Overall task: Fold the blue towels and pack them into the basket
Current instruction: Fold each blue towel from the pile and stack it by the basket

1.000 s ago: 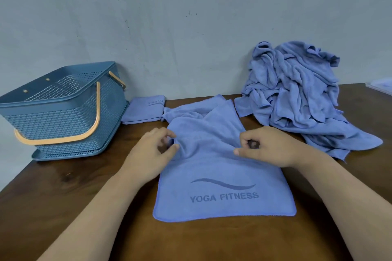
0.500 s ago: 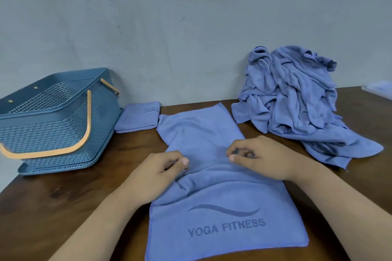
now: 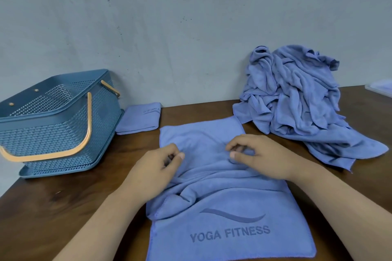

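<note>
A blue towel (image 3: 222, 199) printed YOGA FITNESS lies spread on the brown table (image 3: 63, 207) in front of me, wrinkled across its middle. My left hand (image 3: 157, 169) pinches the cloth near the towel's left side. My right hand (image 3: 261, 154) pinches a fold of the same towel near its middle. A heap of unfolded blue towels (image 3: 297, 101) sits at the back right against the wall. One folded blue towel (image 3: 139, 118) lies beside the blue mesh basket (image 3: 53, 125), which stands at the back left with tan handles.
A grey wall (image 3: 191, 27) runs along the table's far edge. A pale flat object (image 3: 381, 88) shows at the right border. The table's left edge is close to the basket.
The towel's far end has flattened out toward the wall and the towel now lies closer to me. Both hands have moved nearer to me, still pinching it.
</note>
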A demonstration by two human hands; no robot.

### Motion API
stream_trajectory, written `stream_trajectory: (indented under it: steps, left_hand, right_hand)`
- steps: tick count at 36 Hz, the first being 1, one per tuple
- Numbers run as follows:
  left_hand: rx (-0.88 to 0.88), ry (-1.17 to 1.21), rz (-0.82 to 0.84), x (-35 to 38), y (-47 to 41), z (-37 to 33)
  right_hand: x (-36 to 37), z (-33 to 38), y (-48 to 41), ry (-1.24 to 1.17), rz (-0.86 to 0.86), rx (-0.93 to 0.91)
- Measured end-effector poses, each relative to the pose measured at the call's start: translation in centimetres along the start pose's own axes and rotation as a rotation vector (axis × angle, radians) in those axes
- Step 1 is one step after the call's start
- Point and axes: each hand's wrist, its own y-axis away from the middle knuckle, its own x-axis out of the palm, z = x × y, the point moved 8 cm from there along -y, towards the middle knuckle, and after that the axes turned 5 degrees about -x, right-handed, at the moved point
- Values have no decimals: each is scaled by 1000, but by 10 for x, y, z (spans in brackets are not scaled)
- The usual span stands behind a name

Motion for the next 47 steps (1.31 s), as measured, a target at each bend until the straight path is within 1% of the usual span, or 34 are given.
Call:
stream_trajectory:
  steps: [2, 3, 4, 8, 9, 10, 11, 13, 14, 16, 20, 29, 34, 36, 39, 41, 42, 44, 45, 47]
  left_hand:
    - [-14, -7, -123, -9, -10, 4]
    - [-17, -25, -150, -9, -17, 5]
    - [-30, -66, -139, -5, -26, 7]
    - [-173, -302, 91, 26, -65, 19]
    - [-209, -333, 150, 32, -72, 19]
    - [-246, -360, 209, 38, -79, 22]
    - [-279, -385, 266, 43, -85, 25]
    - [-333, -465, 345, 53, -95, 32]
    - [-344, -499, 364, 57, -98, 36]
    - [-339, -529, 376, 62, -102, 41]
    - [-307, -512, 368, 66, -107, 48]
    - [-278, -513, 347, 70, -117, 50]
    - [-275, -517, 354, 70, -119, 47]
    - [-272, -517, 353, 69, -121, 46]
    - [-268, -508, 361, 69, -124, 47]
    - [-267, -502, 358, 69, -126, 48]
    - [-266, -500, 354, 69, -128, 48]
    - [-265, -496, 355, 70, -130, 49]
    - [-267, -495, 362, 70, -131, 49]
    - [-276, -474, 384, 70, -135, 50]
  right_hand:
    - [-4, -11, -15, 76, -73, 3]
    - [-5, -17, -27, 132, -98, 8]
    - [-6, -23, -40, 181, -111, 14]
    - [-7, -56, -101, 434, -58, 58]
    - [-8, -66, -115, 432, -44, 86]
    - [-11, -77, -125, 344, -38, 141]
    - [-14, -89, -132, 199, -46, 211]
    - [-23, -116, -139, -36, -109, 349]
    - [-29, -130, -141, -87, -158, 406]
    - [-40, -152, -141, -111, -224, 467]
    - [-46, -173, -141, -96, -211, 484]
    - [-68, -189, -131, -41, -247, 529]
    - [-72, -179, -125, -36, -242, 523]
    - [-66, -157, -123, 87, -240, 465]
    - [-43, -111, -118, 300, -286, 253]
    - [-22, -86, -110, 314, -252, 155]
    - [-10, -80, -107, 307, -181, 134]
    - [13, -80, -102, 311, 11, 158]
    - [19, -84, -101, 338, 82, 171]
    - [18, -95, -101, 396, 158, 187]
